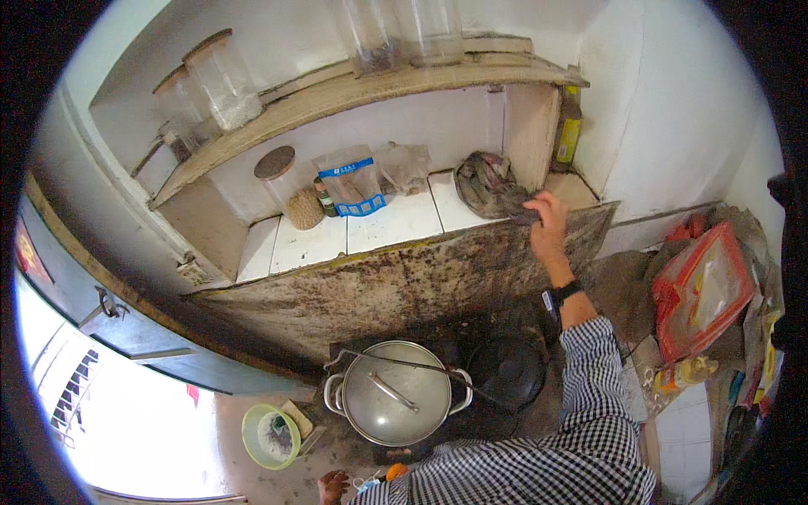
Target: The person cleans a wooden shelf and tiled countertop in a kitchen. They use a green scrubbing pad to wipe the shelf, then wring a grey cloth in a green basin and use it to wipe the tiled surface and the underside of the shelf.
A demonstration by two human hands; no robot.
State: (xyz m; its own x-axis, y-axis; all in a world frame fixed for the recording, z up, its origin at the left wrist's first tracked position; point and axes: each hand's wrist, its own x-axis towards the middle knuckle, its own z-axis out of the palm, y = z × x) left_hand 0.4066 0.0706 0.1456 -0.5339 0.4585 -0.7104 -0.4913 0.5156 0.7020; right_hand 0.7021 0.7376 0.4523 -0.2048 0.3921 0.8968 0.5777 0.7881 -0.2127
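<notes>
My right hand reaches up to the tiled ledge and pinches the edge of a dark crumpled cloth; the cloth could also be a plastic bag. The bundle lies at the ledge's right end, with reddish bits showing in its folds. Low in the view, my left hand hangs near the bottom edge with its fingers partly curled, and I cannot make out whether anything is in it. Below the ledge stands a steel pot with a domed lid. A thin metal rod lies across that lid.
On the ledge stand a jar of beans, a small dark bottle and a blue-and-clear pouch. Several clear jars line the wooden shelf. A dark round pan, green basin and red-framed tray are lower down.
</notes>
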